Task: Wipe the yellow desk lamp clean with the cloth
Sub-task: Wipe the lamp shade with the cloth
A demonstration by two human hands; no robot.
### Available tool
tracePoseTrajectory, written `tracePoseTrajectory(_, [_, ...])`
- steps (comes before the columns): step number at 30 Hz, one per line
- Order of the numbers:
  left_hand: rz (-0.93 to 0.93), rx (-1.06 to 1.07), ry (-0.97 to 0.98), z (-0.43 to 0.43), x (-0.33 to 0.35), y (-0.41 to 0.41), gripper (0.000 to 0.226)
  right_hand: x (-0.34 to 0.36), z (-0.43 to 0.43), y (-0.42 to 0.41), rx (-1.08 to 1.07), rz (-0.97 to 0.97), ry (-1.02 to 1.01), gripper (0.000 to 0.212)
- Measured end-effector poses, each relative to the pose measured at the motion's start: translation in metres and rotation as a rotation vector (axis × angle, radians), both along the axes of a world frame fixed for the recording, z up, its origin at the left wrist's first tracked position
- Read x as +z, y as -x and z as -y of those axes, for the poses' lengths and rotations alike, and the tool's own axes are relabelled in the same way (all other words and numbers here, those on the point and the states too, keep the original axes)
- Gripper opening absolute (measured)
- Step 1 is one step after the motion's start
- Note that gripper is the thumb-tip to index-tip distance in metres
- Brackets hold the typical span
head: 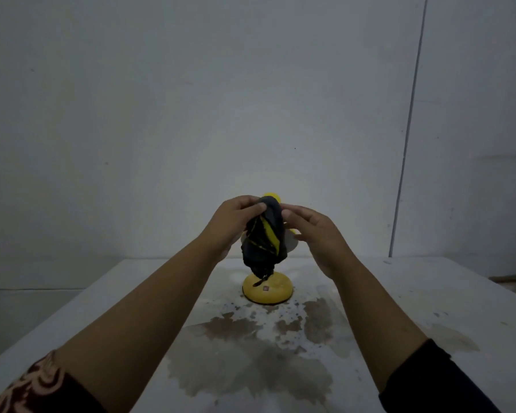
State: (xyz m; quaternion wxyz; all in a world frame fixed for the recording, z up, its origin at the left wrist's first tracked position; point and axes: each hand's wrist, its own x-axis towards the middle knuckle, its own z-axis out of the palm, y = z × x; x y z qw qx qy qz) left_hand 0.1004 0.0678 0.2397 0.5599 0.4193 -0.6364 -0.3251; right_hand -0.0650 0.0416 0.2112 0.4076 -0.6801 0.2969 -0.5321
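Note:
The yellow desk lamp (268, 290) stands on a round yellow base near the table's middle. Its upper part is mostly hidden behind a dark cloth with yellow stripes (264, 239), which hangs bunched over the head and neck. Only a bit of yellow shows above the cloth. My left hand (231, 226) grips the cloth's top from the left, thumb pressed on the fabric. My right hand (316, 234) is on the right side, its fingers bent and touching the cloth's upper edge; whether it grips is unclear.
The white table (429, 293) bears a large brownish stain (251, 353) in front of the lamp's base. A plain wall stands close behind, with a thin cable (408, 129) running down it at the right. The room is dim.

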Motion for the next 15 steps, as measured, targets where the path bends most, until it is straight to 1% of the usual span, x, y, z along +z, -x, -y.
tracePoseTrajectory(2, [0.017, 0.006, 0.016, 0.0, -0.005, -0.005, 0.023, 0.0, -0.001, -0.005, 0.021, -0.011, 0.019, 0.025])
tracePoseTrajectory(4, [0.021, 0.058, 0.045, 0.0, -0.01, -0.006, 0.021, 0.002, -0.002, -0.012, -0.016, -0.002, -0.003, 0.017])
tracePoseTrajectory(6, [0.05, 0.217, 0.119, -0.001, -0.016, -0.004, 0.024, 0.004, -0.002, -0.02, -0.119, -0.018, -0.013, 0.013])
tracePoseTrajectory(8, [0.128, 0.4, 0.259, -0.004, -0.023, 0.0, 0.029, 0.006, -0.002, -0.026, -0.216, -0.065, -0.001, 0.016])
tracePoseTrajectory(9, [0.166, 0.44, 0.314, -0.006, -0.026, 0.001, 0.029, 0.007, -0.003, -0.029, -0.237, -0.089, 0.008, 0.018])
tracePoseTrajectory(11, [0.225, 0.435, 0.36, -0.009, -0.033, 0.003, 0.03, 0.013, -0.004, -0.033, -0.248, -0.109, 0.026, 0.018])
tracePoseTrajectory(12, [0.253, 0.412, 0.369, -0.011, -0.037, 0.004, 0.033, 0.016, -0.004, -0.034, -0.24, -0.089, 0.016, 0.017])
tracePoseTrajectory(15, [0.273, 0.385, 0.384, -0.01, -0.046, 0.004, 0.044, 0.021, -0.005, -0.038, -0.121, 0.042, -0.086, 0.014])
